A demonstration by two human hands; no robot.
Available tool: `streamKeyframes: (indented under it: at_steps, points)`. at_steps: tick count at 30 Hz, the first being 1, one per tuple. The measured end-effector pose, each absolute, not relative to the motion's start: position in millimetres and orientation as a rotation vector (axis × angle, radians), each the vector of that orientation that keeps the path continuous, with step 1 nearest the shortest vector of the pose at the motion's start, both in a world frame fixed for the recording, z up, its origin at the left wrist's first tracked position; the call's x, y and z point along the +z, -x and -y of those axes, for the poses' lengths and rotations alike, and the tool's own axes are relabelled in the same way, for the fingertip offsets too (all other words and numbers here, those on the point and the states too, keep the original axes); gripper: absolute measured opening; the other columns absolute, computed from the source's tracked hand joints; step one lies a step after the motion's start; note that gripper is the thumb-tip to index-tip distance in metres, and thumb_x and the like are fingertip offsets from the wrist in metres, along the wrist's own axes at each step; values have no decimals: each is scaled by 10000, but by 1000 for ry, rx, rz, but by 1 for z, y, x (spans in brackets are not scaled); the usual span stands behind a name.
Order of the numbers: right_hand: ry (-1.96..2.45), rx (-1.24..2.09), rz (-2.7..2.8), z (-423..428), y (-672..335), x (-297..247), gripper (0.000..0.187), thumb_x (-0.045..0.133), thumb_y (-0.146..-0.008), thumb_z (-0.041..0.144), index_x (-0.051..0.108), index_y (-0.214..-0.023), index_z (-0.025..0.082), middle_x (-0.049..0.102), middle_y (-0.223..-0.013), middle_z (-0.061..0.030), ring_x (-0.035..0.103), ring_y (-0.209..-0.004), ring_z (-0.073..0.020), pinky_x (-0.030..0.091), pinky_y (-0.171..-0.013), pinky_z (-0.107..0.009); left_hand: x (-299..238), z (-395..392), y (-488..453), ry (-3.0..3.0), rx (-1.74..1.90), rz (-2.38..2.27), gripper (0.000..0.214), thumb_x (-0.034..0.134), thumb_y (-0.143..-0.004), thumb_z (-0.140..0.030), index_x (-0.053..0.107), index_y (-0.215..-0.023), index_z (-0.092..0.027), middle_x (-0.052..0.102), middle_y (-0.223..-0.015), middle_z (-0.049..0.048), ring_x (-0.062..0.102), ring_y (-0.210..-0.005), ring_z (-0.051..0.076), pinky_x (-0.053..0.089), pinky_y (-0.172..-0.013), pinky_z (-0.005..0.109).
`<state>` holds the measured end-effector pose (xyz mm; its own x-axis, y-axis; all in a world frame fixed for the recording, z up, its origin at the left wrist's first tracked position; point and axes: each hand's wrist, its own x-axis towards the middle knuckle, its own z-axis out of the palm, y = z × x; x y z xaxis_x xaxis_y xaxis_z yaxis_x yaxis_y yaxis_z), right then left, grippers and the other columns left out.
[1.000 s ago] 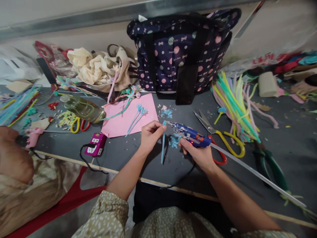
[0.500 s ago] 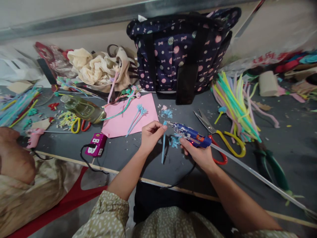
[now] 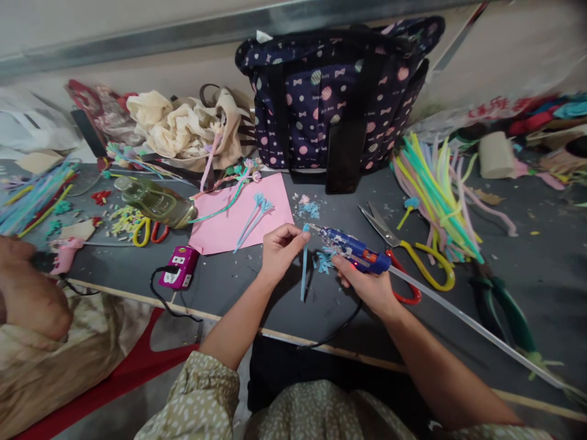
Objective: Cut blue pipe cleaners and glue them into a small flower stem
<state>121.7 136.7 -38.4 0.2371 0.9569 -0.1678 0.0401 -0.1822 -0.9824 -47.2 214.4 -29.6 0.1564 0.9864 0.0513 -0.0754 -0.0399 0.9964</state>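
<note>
My left hand [image 3: 285, 247] pinches a light blue pipe cleaner [image 3: 304, 275] near its upper end, with the stem hanging down over the dark table. My right hand [image 3: 367, 284] is wrapped round a blue hot glue gun [image 3: 351, 244], a long clear glue stick [image 3: 472, 324] running out of its back. The gun's nozzle points left, at the pipe cleaner's top; whether they touch I cannot tell. Short blue pipe cleaner pieces [image 3: 324, 261] lie below the gun. Two blue stems with frilled tops [image 3: 254, 221] rest on a pink sheet [image 3: 215, 235].
Open scissors [image 3: 435, 269] and green-handled pliers [image 3: 509, 311] lie at the right, near bundled pipe cleaners [image 3: 440, 189]. A phone [image 3: 345, 157] leans on a dark patterned bag [image 3: 302, 91]. To the left are a bottle [image 3: 158, 205], a purple power socket [image 3: 178, 267], and another person's arm [image 3: 34, 287].
Both my hands, the glue gun and the pipe cleaner stay almost in place. The other person's arm at the left has shifted slightly to the right.
</note>
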Motion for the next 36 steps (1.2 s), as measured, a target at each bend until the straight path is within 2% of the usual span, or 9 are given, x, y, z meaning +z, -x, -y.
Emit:
streamKeyframes:
  at_steps: [18, 25, 31, 36]
  points:
    - [1437, 1180, 996, -136, -124, -44, 396, 750, -718, 505, 527, -612, 195, 490, -471, 52, 439, -408, -81, 377, -409, -224, -25, -214, 46, -1283, 1160, -1016, 290, 734, -757, -401, 613, -640, -165, 519, -546, -34, 432, -498, 68, 349, -519, 219]
    - [1432, 1226, 1004, -137, -124, -35, 380, 708, -750, 532, 625, -653, 174, 549, -503, 21, 469, -417, -87, 396, -423, -228, -27, -213, 47, -1289, 1162, -1025, 312, 735, -750, -429, 610, -640, -165, 508, -538, -34, 429, -493, 71, 347, -512, 223]
    - [1412, 1178, 919, -137, -120, -29, 390, 723, -710, 562, 675, -714, 175, 627, -594, -17, 503, -460, -105, 439, -446, -245, -28, -214, 47, -1293, 1188, -992, 276, 730, -767, -383, 618, -653, -159, 524, -548, -34, 435, -494, 63, 348, -510, 212]
    - [1393, 1187, 917, -136, -122, -38, 402, 729, -693, 572, 661, -647, 179, 594, -538, -7, 511, -466, -107, 433, -444, -238, -28, -215, 47, -1279, 1196, -991, 295, 748, -742, -404, 621, -645, -156, 521, -538, -33, 437, -482, 64, 352, -492, 206]
